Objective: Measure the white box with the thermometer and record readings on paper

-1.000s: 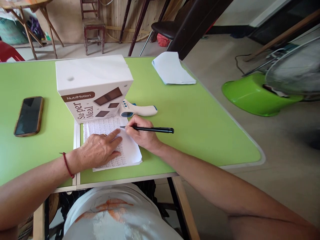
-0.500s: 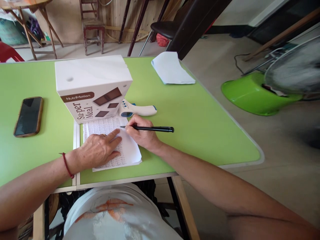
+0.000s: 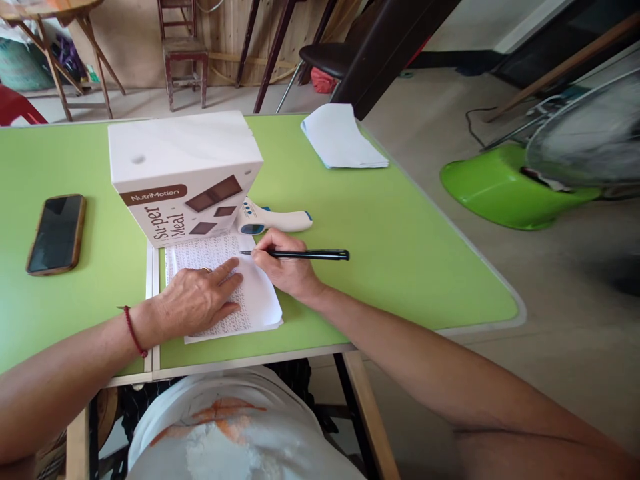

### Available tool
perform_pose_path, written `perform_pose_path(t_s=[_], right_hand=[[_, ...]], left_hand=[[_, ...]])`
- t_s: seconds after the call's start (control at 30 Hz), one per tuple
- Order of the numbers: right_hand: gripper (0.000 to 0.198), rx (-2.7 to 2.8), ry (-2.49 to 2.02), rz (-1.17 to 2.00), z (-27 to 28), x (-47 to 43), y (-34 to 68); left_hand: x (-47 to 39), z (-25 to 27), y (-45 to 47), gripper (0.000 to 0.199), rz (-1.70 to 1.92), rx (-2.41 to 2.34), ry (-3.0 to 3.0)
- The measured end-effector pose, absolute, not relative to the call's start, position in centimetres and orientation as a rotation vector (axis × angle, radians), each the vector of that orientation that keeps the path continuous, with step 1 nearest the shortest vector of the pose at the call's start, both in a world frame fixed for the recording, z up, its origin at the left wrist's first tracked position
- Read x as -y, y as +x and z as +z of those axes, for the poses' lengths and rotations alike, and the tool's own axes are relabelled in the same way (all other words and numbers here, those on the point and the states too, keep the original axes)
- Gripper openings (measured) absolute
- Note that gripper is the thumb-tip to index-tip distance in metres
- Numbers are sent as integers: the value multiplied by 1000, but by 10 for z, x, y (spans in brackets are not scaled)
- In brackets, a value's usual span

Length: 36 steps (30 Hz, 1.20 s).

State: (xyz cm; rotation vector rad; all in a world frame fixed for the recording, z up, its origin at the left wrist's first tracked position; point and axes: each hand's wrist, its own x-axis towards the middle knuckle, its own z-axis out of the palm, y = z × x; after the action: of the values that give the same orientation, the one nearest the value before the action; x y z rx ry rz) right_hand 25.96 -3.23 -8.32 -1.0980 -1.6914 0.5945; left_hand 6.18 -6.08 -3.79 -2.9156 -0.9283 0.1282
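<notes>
My right hand (image 3: 289, 268) grips a black pen (image 3: 320, 255), its tip at the paper near the upper right of the written lines. Under both hands lies a small stack of white paper (image 3: 263, 300), its left part covered in rows of handwriting and its right part blank. My left hand (image 3: 203, 300) rests flat on the sheet with fingers spread, a ring on one finger and a red cord at the wrist. Just beyond the paper stands a white NutriMotion box (image 3: 185, 147). Partly behind that box lies a white infrared thermometer (image 3: 280, 220).
On the green table (image 3: 400, 267) a phone (image 3: 57, 233) lies at the left. Folded white sheets (image 3: 345, 137) sit near the far right edge. A green plastic stool (image 3: 495, 187) and a fan stand on the floor to the right; a small wooden chair (image 3: 185, 60) is behind.
The pen's rear end has tilted very slightly in my right hand. The view has shifted a little; my left hand and the paper stay in place.
</notes>
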Motion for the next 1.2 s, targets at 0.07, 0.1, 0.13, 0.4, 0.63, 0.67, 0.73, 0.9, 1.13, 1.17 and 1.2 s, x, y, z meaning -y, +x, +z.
perform_pose_path(t_s=[0.07,0.1,0.13,0.4,0.63,0.67,0.73,0.9,1.13,1.17,1.2], right_hand=[[16,1699,-1096,587,-83,32,260],[16,1704,-1101,585,-83,33,260],[16,1709,-1108,586,-83,33,260],[14,1673,-1164,614,-79,33,259],[14,1692,-1179,591,-80,32,259],[14,1696,-1181,590,-80,32,259],[14,1701,-1185,591,-80,32,259],[14,1720,-1170,581,-80,32,260],[13,1633,-1146,490,-80,30,265],[11,1614,-1146,453,-79,29,267],[10,1606,-1145,411,-78,29,268]], left_hand=[[61,-38,62,38,128,928,-2914],[61,-38,62,37,130,928,-2914],[61,-38,62,37,133,929,-2915],[61,-40,61,38,105,921,-2919],[60,-40,62,38,139,933,-2932],[60,-40,61,38,136,933,-2931],[60,-40,61,38,122,926,-2928],[61,-41,60,37,78,906,-2922],[60,-38,60,38,111,927,-2940],[60,-38,60,38,112,926,-2940],[60,-39,60,38,103,923,-2939]])
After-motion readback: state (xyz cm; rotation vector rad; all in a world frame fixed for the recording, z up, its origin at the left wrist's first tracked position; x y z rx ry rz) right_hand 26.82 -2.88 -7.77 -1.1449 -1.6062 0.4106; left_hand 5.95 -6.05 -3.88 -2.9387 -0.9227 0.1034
